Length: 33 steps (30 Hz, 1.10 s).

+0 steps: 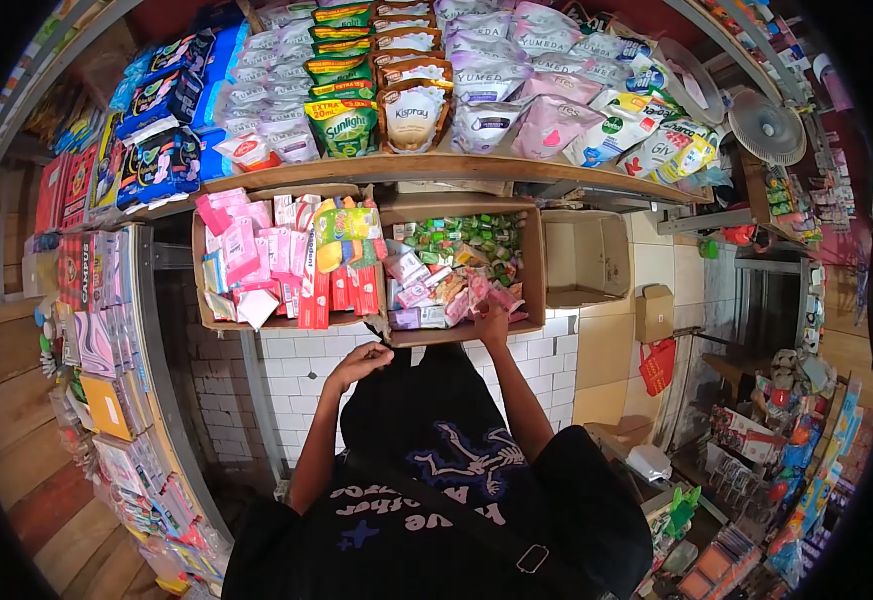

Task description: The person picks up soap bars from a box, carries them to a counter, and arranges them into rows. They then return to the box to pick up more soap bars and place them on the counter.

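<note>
Fingers of the right hand (492,320) are resting at pink packets (500,297) inside the open carton (533,262), grip unclear, a light pinch probably sparing the wrappers, while the left hand (360,364), loosely open, is hanging nearby.

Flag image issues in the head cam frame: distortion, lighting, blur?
Head view: strong fisheye, shelf edge bowed, corners black; head view: light uneven, floor tiles bright, black shirt losing fold detail; head view: centre fairly sharp, Sunlight pouch readable, goods at the far sides squeezed and hard to read; head view: right hand small, fingertips hard to make out among pink packets.
</note>
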Each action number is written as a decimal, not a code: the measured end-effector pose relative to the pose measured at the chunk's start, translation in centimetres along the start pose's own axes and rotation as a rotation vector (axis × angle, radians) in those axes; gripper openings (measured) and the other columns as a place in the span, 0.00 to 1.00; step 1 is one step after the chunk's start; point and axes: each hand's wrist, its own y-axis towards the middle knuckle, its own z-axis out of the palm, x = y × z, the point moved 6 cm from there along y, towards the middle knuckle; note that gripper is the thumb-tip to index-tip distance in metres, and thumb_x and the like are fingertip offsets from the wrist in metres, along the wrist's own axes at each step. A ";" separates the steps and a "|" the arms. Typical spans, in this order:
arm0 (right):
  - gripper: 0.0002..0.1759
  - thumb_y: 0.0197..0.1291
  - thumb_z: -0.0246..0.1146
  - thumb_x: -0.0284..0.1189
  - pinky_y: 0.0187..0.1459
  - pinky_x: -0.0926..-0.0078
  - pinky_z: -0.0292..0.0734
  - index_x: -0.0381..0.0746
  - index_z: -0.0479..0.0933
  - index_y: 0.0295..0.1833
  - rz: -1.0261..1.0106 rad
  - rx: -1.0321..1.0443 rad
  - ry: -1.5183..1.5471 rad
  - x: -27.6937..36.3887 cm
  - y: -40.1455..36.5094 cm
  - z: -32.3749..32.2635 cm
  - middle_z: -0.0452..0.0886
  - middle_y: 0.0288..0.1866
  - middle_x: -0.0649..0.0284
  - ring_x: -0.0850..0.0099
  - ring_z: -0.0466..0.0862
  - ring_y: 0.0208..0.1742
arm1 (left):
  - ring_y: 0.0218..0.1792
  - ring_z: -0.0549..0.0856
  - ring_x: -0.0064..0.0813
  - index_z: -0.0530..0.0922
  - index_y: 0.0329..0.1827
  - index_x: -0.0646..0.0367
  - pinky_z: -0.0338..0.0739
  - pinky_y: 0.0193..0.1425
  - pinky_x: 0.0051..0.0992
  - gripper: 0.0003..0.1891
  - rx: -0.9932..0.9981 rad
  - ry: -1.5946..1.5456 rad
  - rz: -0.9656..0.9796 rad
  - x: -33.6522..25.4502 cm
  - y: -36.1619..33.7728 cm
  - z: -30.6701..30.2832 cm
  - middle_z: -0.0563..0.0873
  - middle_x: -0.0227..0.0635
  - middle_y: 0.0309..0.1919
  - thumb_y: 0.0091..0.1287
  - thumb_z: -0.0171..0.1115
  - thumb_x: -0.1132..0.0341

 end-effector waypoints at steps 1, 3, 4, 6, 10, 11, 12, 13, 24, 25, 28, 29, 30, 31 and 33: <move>0.09 0.48 0.63 0.20 0.35 0.63 0.79 0.35 0.77 0.38 0.006 0.007 -0.014 -0.5 0.5 0.1 0.82 0.31 0.54 0.58 0.84 0.33 | 0.37 0.78 0.19 0.79 0.47 0.59 0.72 0.44 0.20 0.19 -0.014 -0.013 0.002 -0.4 -0.2 0.3 0.81 0.28 0.35 0.66 0.65 0.52; 0.11 0.48 0.62 0.20 0.34 0.62 0.79 0.37 0.77 0.40 -0.054 0.042 -0.069 -0.6 1.5 0.0 0.82 0.31 0.54 0.56 0.83 0.33 | 0.37 0.79 0.20 0.79 0.47 0.59 0.73 0.44 0.21 0.18 -0.038 -0.049 0.018 -0.6 -0.2 0.8 0.82 0.29 0.35 0.67 0.64 0.52; 0.12 0.48 0.62 0.20 0.34 0.62 0.79 0.38 0.77 0.41 -0.083 0.060 -0.096 -0.5 2.0 -0.2 0.82 0.30 0.54 0.56 0.83 0.33 | 0.37 0.79 0.19 0.78 0.47 0.57 0.73 0.44 0.20 0.18 -0.049 -0.065 -0.003 -0.2 0.0 1.1 0.82 0.28 0.35 0.67 0.64 0.51; 0.14 0.47 0.62 0.19 0.37 0.59 0.79 0.41 0.77 0.43 -0.162 0.111 -0.133 0.2 2.8 -0.3 0.81 0.35 0.54 0.54 0.82 0.36 | 0.38 0.78 0.17 0.77 0.48 0.53 0.71 0.43 0.18 0.18 -0.067 -0.098 -0.046 0.4 0.4 2.0 0.81 0.26 0.36 0.67 0.63 0.48; 0.20 0.46 0.62 0.19 0.45 0.57 0.78 0.43 0.76 0.48 -0.297 0.306 -0.320 2.9 3.8 0.2 0.76 0.48 0.54 0.54 0.80 0.47 | 0.35 0.78 0.14 0.77 0.47 0.53 0.72 0.41 0.16 0.16 -0.092 -0.139 -0.052 0.3 1.0 4.1 0.81 0.25 0.34 0.67 0.63 0.51; 0.25 0.45 0.64 0.20 0.52 0.57 0.76 0.45 0.74 0.53 -0.302 0.397 -0.300 3.6 3.7 0.5 0.71 0.57 0.55 0.53 0.76 0.55 | 0.35 0.78 0.14 0.77 0.47 0.54 0.71 0.41 0.15 0.16 -0.105 -0.149 -0.061 0.3 1.1 4.7 0.80 0.25 0.33 0.67 0.63 0.51; 0.26 0.45 0.64 0.20 0.53 0.57 0.75 0.46 0.74 0.54 -0.337 0.444 -0.273 4.1 3.6 1.0 0.71 0.57 0.55 0.54 0.75 0.57 | 0.34 0.78 0.13 0.77 0.47 0.54 0.71 0.41 0.15 0.16 -0.118 -0.159 -0.068 0.2 1.3 5.1 0.80 0.25 0.33 0.67 0.63 0.51; 0.28 0.44 0.65 0.20 0.54 0.58 0.75 0.46 0.73 0.55 -0.371 0.489 -0.246 4.6 3.5 1.5 0.70 0.58 0.56 0.54 0.74 0.58 | 0.34 0.78 0.14 0.77 0.47 0.54 0.72 0.41 0.15 0.16 -0.135 -0.172 -0.077 0.2 1.4 5.4 0.80 0.25 0.33 0.67 0.63 0.51; 0.21 0.57 0.62 0.35 0.62 0.60 0.68 0.38 0.74 0.54 -0.473 0.747 -0.108 6.7 4.3 3.1 0.74 0.58 0.48 0.53 0.74 0.59 | 0.32 0.78 0.13 0.78 0.48 0.56 0.70 0.37 0.14 0.16 -0.222 -0.267 -0.089 0.7 2.9 8.5 0.80 0.25 0.32 0.68 0.63 0.54; 0.21 0.57 0.62 0.34 0.60 0.60 0.70 0.37 0.73 0.54 -0.438 0.763 -0.097 5.5 4.7 4.3 0.74 0.58 0.47 0.52 0.75 0.58 | 0.32 0.77 0.13 0.78 0.48 0.56 0.70 0.37 0.14 0.15 -0.224 -0.272 -0.087 0.7 3.1 8.6 0.80 0.25 0.31 0.68 0.63 0.54; 0.22 0.57 0.62 0.34 0.55 0.59 0.74 0.35 0.71 0.55 -0.386 0.593 -0.145 3.9 5.4 5.7 0.73 0.58 0.45 0.50 0.77 0.56 | 0.31 0.77 0.13 0.78 0.47 0.57 0.70 0.37 0.14 0.15 -0.237 -0.290 -0.083 0.8 3.2 8.9 0.80 0.25 0.31 0.68 0.63 0.55; 0.23 0.57 0.62 0.34 0.53 0.58 0.76 0.35 0.71 0.55 -0.375 0.500 -0.174 3.7 5.7 5.7 0.73 0.57 0.44 0.50 0.77 0.55 | 0.31 0.77 0.13 0.78 0.47 0.57 0.70 0.37 0.14 0.14 -0.242 -0.296 -0.083 0.8 3.2 9.0 0.80 0.25 0.31 0.68 0.63 0.55; 0.24 0.56 0.63 0.35 0.53 0.58 0.76 0.34 0.69 0.56 -0.306 0.514 -0.212 3.2 5.9 6.3 0.72 0.58 0.44 0.50 0.78 0.55 | 0.31 0.77 0.14 0.78 0.46 0.57 0.70 0.37 0.14 0.14 -0.246 -0.302 -0.084 0.9 3.1 9.1 0.80 0.25 0.31 0.68 0.63 0.56; 0.26 0.55 0.63 0.35 0.53 0.58 0.76 0.34 0.68 0.58 -0.235 0.529 -0.250 2.6 6.3 6.9 0.72 0.58 0.43 0.50 0.78 0.55 | 0.32 0.77 0.14 0.78 0.47 0.57 0.71 0.39 0.15 0.16 -0.250 -0.308 -0.085 1.1 3.1 9.1 0.81 0.25 0.31 0.67 0.64 0.54; 0.33 0.55 0.64 0.40 0.52 0.57 0.78 0.32 0.66 0.61 -0.212 0.579 -0.392 2.7 6.8 7.1 0.73 0.59 0.42 0.50 0.79 0.54 | 0.33 0.78 0.15 0.78 0.47 0.56 0.72 0.42 0.17 0.19 -0.254 -0.320 -0.089 1.3 2.9 9.1 0.81 0.26 0.32 0.65 0.66 0.50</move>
